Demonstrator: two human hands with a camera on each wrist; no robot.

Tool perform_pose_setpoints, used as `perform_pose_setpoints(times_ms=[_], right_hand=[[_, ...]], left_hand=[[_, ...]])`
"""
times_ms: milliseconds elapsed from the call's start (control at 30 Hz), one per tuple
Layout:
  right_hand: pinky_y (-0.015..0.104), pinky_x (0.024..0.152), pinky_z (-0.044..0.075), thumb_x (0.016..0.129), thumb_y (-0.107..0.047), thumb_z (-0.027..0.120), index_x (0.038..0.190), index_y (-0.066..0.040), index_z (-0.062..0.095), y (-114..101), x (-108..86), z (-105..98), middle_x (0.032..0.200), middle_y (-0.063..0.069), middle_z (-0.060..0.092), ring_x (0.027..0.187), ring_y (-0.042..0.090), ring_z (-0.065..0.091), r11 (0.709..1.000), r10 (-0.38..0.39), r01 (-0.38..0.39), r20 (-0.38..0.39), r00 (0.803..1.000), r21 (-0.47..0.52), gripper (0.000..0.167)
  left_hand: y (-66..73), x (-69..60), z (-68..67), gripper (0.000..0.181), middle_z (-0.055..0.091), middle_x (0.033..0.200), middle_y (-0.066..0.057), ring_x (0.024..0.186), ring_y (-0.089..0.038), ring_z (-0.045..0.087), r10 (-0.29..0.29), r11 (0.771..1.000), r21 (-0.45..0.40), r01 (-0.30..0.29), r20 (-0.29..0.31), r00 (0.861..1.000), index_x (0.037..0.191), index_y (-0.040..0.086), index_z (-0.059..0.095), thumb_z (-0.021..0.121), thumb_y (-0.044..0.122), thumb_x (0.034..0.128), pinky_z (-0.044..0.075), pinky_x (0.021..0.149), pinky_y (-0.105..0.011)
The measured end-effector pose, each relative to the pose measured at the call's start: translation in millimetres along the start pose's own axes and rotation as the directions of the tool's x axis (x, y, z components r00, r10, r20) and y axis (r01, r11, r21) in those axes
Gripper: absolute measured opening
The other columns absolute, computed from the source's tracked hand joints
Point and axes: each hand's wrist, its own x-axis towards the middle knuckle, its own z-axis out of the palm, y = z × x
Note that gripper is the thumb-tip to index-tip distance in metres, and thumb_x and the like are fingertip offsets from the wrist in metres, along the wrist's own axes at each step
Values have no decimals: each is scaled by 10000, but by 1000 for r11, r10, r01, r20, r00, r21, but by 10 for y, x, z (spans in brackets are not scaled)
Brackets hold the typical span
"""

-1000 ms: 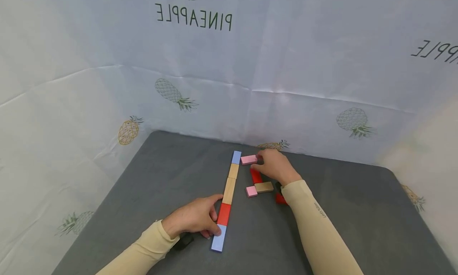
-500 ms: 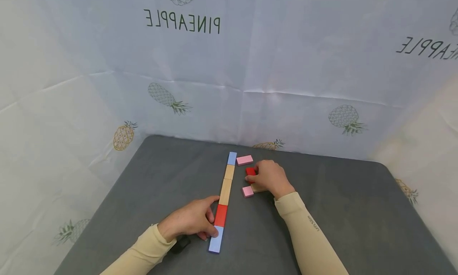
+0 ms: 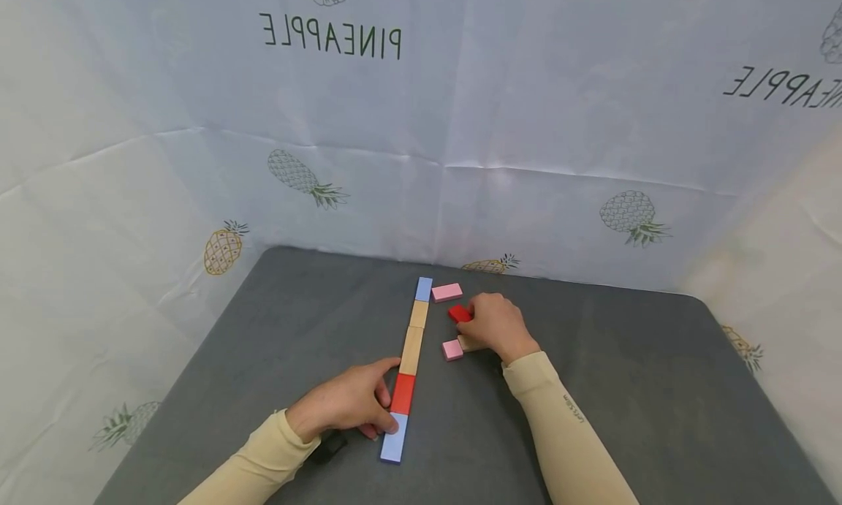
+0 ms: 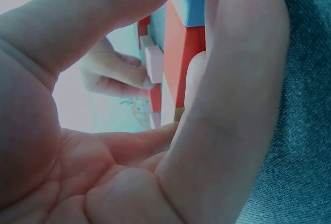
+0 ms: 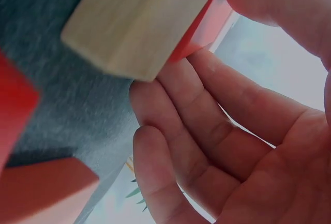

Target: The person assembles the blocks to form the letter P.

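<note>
My left hand (image 3: 345, 403) rests beside a straight row of blocks, its thumb on the near blue block (image 3: 392, 448) and its index fingertip against a wooden block (image 3: 411, 350). Between those two lies a red block (image 3: 403, 394). The left wrist view shows my fingers (image 4: 232, 79) along the blue and red blocks. My right hand (image 3: 501, 328) pinches another red block (image 3: 458, 313), partly hidden by the fingers; it is tilted relative to the row. A wooden block (image 5: 139, 22) lies just by the fingers in the right wrist view, touching a small pink block (image 3: 452, 350).
At the row's far end are a shorter wooden block (image 3: 418, 314) and a blue block (image 3: 424, 289), with a longer pink block (image 3: 447, 292) on its right. Two red blocks (image 5: 13, 102) (image 5: 46, 190) show in the right wrist view. A patterned cloth (image 3: 526, 125) hangs behind the grey table (image 3: 592, 388).
My right hand has moved away from the longer pink block, down to the red block, which has turned slightly. My left hand has stayed at the row. The head view has shifted a little.
</note>
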Motion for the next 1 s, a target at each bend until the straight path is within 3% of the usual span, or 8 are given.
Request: perform_pose_setpoints(times_ms=[533,700,1000], right_hand=[[326,591,434,954,-256,787,960,-92,771,267,30,-164,781,59,665,689,232,586,1000,22,-23,10,1000,16,164],[348,622,512,964,-262,775,1017,-73,792,285,145,-263,860,72,719,714,239,621,1000,11,-10,15,1000,-8,197],[319,598,473,968,-277,785,953,-81,789,273,369,-313,802,65,688,709,224,598,999,-11,13,50,999,-47,196]], left_hand=[[25,11,14,1024,622,934,-132,599,-211,695,10,1000,-9,-10,3,1000,1618,45,422,915,-81,729,648,559,-370],[13,-5,8,1023,621,934,-129,593,-210,693,8,1000,-11,-8,-7,1000,1617,41,422,911,-86,728,646,556,-369],[0,-9,-3,1021,617,924,-123,590,-214,693,13,1000,-21,-13,-5,1000,1618,53,426,907,-88,728,647,554,-376]])
